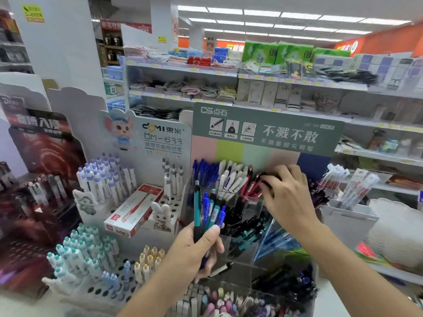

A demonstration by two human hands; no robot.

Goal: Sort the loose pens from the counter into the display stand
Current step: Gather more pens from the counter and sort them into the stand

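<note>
Teal and blue pens point(210, 213), a loose upright bunch, are gripped in the left hand point(196, 250) in front of the clear display stand point(242, 252). The right hand point(283, 195) pinches a dark pen point(267, 177) at the stand's upper back compartments, beside the red ones. Sorting looks midway; next, I judge, each held pen needs matching to its colour's compartment.

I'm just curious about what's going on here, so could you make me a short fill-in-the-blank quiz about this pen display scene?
1. The left hand holds a bunch of teal and ____ pens.
2. The right hand reaches into the stand's ____ row, beside the red pens.
3. The red and white box lies on the stand with the ____ figure.

Missing words: blue; back; rabbit
</note>
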